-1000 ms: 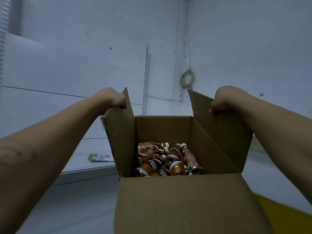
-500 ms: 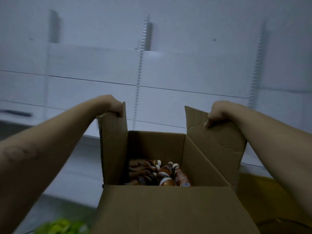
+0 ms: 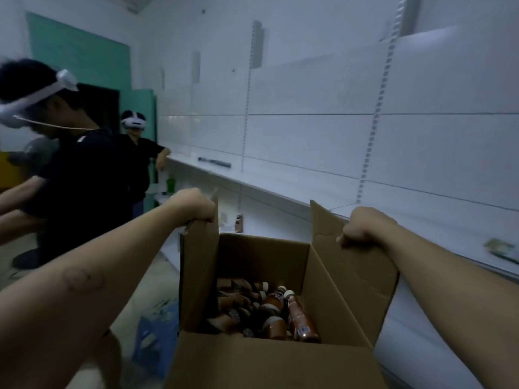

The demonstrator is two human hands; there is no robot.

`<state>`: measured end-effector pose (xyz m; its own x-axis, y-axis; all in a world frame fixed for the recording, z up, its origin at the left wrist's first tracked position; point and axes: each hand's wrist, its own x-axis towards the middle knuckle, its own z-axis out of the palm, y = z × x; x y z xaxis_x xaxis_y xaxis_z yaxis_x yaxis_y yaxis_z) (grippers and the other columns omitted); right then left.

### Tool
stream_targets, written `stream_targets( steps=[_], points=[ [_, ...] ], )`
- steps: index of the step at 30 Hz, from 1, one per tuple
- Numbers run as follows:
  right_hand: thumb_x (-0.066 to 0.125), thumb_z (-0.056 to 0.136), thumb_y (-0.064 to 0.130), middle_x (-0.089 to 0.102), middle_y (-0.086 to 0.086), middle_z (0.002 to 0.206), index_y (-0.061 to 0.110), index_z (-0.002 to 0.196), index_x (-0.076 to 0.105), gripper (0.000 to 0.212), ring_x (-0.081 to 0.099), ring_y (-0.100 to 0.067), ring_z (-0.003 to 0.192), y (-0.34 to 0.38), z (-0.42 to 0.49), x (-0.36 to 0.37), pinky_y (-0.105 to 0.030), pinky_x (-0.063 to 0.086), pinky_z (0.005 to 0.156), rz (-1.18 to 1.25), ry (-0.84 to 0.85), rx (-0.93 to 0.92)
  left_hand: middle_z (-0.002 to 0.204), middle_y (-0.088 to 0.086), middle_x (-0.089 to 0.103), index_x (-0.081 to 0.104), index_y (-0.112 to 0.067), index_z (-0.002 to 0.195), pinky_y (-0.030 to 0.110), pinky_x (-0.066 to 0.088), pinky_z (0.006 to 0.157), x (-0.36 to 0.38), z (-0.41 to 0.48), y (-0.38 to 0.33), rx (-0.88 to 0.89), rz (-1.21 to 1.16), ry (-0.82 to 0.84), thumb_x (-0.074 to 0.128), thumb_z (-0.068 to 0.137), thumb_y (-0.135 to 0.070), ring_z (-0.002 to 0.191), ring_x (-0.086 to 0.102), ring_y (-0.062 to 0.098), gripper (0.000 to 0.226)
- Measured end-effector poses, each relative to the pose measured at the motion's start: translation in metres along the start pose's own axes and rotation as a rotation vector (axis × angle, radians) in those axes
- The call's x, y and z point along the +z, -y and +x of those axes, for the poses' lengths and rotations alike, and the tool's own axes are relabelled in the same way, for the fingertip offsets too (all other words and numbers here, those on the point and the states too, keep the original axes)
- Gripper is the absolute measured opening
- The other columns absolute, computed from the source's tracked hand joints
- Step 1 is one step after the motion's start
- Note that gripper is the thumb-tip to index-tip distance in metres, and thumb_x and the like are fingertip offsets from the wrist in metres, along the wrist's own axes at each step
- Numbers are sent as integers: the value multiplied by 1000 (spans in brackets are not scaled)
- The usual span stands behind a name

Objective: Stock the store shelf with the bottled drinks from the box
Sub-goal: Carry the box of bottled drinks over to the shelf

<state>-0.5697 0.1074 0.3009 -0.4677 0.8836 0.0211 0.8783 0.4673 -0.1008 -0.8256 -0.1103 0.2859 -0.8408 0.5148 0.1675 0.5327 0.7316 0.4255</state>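
Swung left since the last frame: the view now runs along the shelf (image 3: pixel 280 183), and two people (image 3: pixel 81 175) in white headsets (image 3: pixel 33 99) have come into sight at far left. Both my hands keep their grip.

Counts: one box (image 3: pixel 266 259), two hands, roughly a dozen bottles (image 3: pixel 302 318); overlap and shadow stop me giving an exact number.

Left hand (image 3: pixel 196 204): arm straight out, fingers clenched over the top edge of the box's left flap.

Box is open, held up between my arms just beside the shelf.

Bottles are amber-brown with white caps and pale labels, lying jumbled on their sides on the box floor.

Right hand (image 3: pixel 362 227): fist curled round the right flap's top edge, knuckles up.
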Motion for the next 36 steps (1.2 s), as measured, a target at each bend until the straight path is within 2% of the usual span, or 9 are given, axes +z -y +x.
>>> stream_targets(
  steps=[8,11,15,21,25,28,32,34,36],
  points=[
    [78,72,48,62,-2,75,17,68,57,38,62,-22,73,81,44,86,-29,47,65,-7,120,-122,55,5,60,62,-13,59,15,32,31,62,33,90,-198,74,59,64,55,-27,40,55,16,14],
    [78,73,48,63,-4,76,16,68,58,38,62,-21,71,111,66,119,-29,48,60,-31,158,-133,59,5,60,60,-14,63,17,37,34,91,57,120,-199,95,70,62,61,-26,43,56,17,12],
    [77,75,45,63,-4,78,14,70,58,36,64,-25,79,147,96,167,-35,54,76,-45,230,-109,66,7,62,57,-12,68,21,46,40,130,96,157,-200,94,118,62,69,-22,51,60,18,12],
    [73,80,44,64,-4,81,14,70,56,36,63,-24,77,180,130,237,-30,48,66,-41,300,-5,63,5,60,55,-13,63,18,36,35,184,160,197,-92,110,300,56,74,-22,52,58,16,14],
    [69,81,47,60,-1,77,16,68,55,37,61,-23,79,186,148,278,-28,44,64,-35,327,67,57,1,56,50,-16,58,16,33,34,224,203,210,-47,105,372,55,77,-22,48,56,14,21],
    [66,82,49,64,-3,92,14,82,61,35,64,-25,90,183,166,308,-30,50,68,-46,364,98,60,2,54,48,-15,61,23,45,49,256,231,210,-20,167,438,55,74,-27,64,63,21,19],
    [62,82,41,61,7,93,18,84,59,23,62,-21,80,170,194,359,-25,43,58,-54,424,134,67,3,52,47,-16,64,26,41,53,311,268,199,30,260,506,54,79,-31,64,54,20,23],
    [59,83,38,67,-2,105,16,91,66,24,64,-24,92,163,212,383,-25,43,65,-16,495,162,68,3,52,48,-16,66,26,41,54,337,285,190,40,296,541,55,82,-32,63,52,19,23],
    [57,85,34,69,-8,100,12,95,68,27,66,-24,90,155,227,400,-24,43,63,30,575,197,65,3,52,48,-15,66,25,41,53,363,299,181,43,328,603,55,82,-30,60,51,19,23]
  ],
)
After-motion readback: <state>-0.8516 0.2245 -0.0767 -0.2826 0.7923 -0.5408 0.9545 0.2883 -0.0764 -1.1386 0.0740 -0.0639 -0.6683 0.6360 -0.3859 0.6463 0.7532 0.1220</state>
